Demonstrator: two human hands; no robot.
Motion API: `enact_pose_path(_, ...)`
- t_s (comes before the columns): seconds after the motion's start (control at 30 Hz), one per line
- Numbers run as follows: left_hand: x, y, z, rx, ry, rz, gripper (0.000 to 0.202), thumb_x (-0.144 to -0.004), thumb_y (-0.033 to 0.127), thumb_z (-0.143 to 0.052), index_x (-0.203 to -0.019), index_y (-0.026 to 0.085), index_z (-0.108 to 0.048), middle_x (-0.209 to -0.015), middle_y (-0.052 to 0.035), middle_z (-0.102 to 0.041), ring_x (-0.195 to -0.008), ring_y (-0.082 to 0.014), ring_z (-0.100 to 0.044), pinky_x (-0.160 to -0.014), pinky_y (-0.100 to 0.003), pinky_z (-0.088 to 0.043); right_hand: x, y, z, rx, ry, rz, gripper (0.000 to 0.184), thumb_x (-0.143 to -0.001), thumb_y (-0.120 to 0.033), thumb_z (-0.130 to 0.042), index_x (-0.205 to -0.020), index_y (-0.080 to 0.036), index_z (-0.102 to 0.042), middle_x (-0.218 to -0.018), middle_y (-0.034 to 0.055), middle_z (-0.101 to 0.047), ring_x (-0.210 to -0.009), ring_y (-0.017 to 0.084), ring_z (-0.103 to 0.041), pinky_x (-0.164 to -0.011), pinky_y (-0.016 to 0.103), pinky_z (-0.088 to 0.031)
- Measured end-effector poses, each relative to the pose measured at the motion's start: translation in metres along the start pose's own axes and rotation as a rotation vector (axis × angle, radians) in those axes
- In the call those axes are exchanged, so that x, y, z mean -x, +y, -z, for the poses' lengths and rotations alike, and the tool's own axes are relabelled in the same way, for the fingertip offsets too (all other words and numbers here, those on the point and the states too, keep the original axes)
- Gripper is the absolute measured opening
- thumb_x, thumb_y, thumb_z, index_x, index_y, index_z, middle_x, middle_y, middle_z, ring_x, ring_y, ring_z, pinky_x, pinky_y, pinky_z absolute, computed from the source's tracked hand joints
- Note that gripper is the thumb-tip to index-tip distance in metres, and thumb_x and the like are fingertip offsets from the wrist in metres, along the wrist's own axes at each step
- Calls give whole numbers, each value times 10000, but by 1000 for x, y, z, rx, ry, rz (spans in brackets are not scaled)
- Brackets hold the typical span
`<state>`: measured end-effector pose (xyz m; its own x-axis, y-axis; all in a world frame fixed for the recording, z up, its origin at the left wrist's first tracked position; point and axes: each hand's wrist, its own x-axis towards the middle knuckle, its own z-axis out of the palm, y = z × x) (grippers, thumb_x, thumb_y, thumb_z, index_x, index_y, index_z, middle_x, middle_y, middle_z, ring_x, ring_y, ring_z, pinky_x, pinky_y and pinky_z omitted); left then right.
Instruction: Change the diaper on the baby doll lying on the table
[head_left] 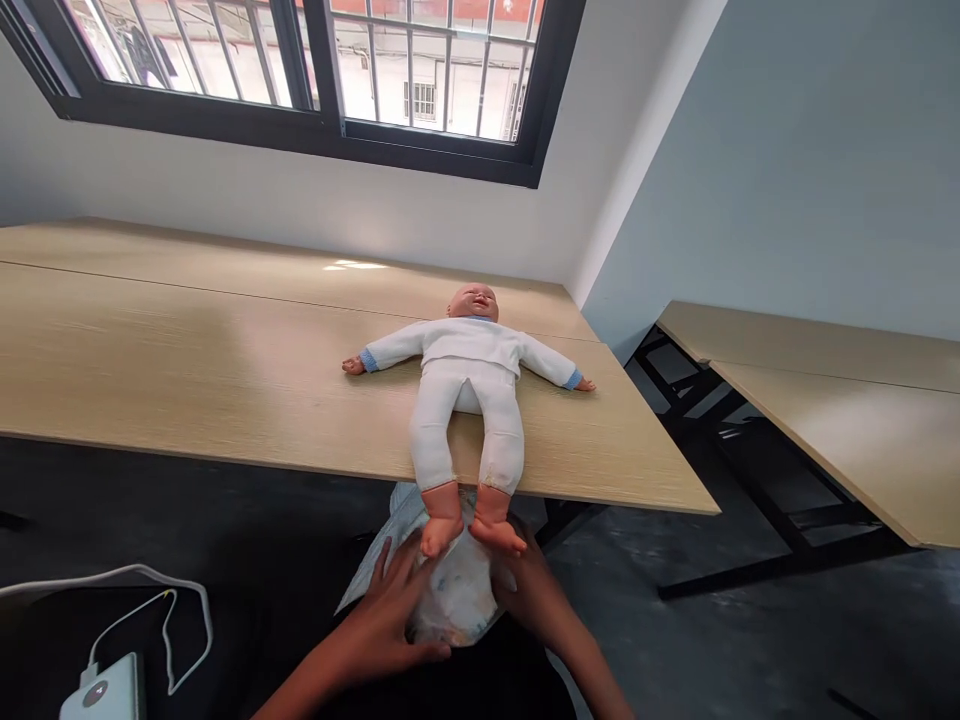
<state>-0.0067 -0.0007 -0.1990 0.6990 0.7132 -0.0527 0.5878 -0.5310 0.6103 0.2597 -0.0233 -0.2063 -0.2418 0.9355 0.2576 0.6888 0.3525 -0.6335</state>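
Note:
A baby doll [471, 345] in a white long-sleeved top and white trousers lies on its back on the wooden table [225, 370], arms spread. Its bare feet hang over the front edge. Below them, at my lap, is a crumpled white diaper [454, 595] with faint coloured print. My left hand [386, 610] rests against the diaper's left side, fingers and thumb spread apart. On the other side, my right hand [532, 590] curls around the diaper's right edge, its fingertips partly hidden. A pale sheet-like piece [375, 565] shows behind my left hand.
A white power bank [105, 690] with a white cable [142, 572] lies at the lower left. Another wooden table [832, 410] with dark metal legs stands at the right. A barred window [420, 70] is in the wall behind.

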Motion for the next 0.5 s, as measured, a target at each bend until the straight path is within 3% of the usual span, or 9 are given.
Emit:
enact_pose_path(0.07, -6, 7, -6, -14, -15, 20, 1070, -736, 617, -730, -1592, 262, -196, -1629, -150, -235, -1490, -448, -180, -1180, -677, -117, -2, -8, 4, 33, -51, 29, 601, -736, -38, -488, -1268, -245, -674, -1371, 117, -563, -1308, 323, -486, -1056, 527, -444)
enact_pose_path(0.13, -11, 16, -8, -24, 28, 27, 1032, -711, 498, -779, -1575, 256, -270, -1603, -142, -306, -1479, -434, -232, -1198, -652, -126, -4, -20, 12, 19, -52, 50, 515, -763, -34, -474, -1153, -245, -734, -1302, 109, -618, -1256, 316, -533, -1028, 521, -466)
enact_pose_path(0.27, -16, 30, 2, 20, 192, -37, 616, -814, 206, -659, -1416, 270, -549, -1469, -105, -527, -1393, -348, -440, -1181, -581, -305, -7, -54, 56, -229, -138, 75, 326, -873, -121, -521, -1092, -223, -740, -1223, 91, -675, -1211, 279, -584, -1105, 504, -401)
enact_pose_path(0.4, -15, 51, 17, 119, 256, -276, 456, -883, 295, -663, -1337, 308, -624, -1338, -95, -643, -1306, -342, -545, -1103, -525, -444, 5, -81, 113, -444, -270, -85, 244, -976, -341, -544, -1081, -268, -751, -1103, 64, -726, -1160, 278, -622, -1070, 474, -422)
enact_pose_path(0.5, -16, 83, 33, 233, 172, -458, 495, -901, 272, -640, -1388, 334, -572, -1376, -76, -617, -1321, -318, -539, -1117, -469, -439, 24, -89, 137, -580, -119, -174, 334, -915, -511, -603, -927, -230, -783, -933, 113, -743, -963, 319, -678, -937, 471, -492)
